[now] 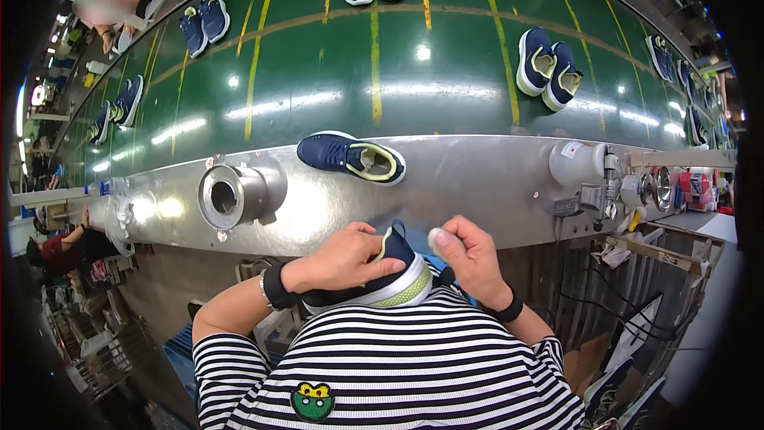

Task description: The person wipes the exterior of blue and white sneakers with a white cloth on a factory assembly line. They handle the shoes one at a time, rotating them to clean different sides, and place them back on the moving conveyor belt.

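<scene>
My left hand [341, 261] grips a navy sneaker [407, 277] with a white and pale green sole, close against my striped shirt. Its fingers reach into the shoe's opening, and the thumb presses on the outside by the heel. Just right of the heel, my right hand [471, 259] is closed in a pinch. Something small and whitish shows at its thumb tip, too small to name. Ahead of my hands, another navy sneaker [330, 151] with a pale green lining lies on the metal ledge [461, 183].
Beyond the ledge runs a green belt [310, 64] carrying several pairs of navy shoes [549, 68]. On the ledge stand a round metal pot [231, 195] at left and a whitish plastic bottle [577, 162] at right. A person's hand [119, 38] shows at far left.
</scene>
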